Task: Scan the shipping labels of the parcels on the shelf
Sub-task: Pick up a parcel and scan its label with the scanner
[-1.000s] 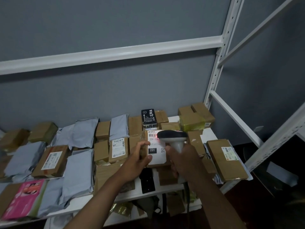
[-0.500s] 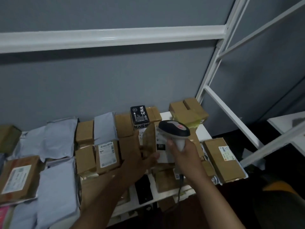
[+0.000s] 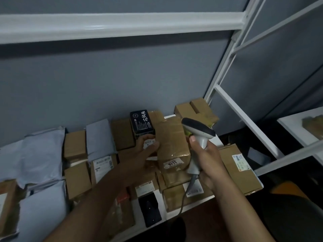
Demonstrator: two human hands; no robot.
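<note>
left hand curled gripping, right hand clenched

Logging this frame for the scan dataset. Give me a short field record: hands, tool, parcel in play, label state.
left hand: grips the left edge of the box
right hand: grips the scanner handle
scanner: head beside the box's upper right, no beam visible
box: brown, taped, tilted up above the other parcels
label: white, near the box's lower edge, reads 1011
shelf: white, covered with parcels
</note>
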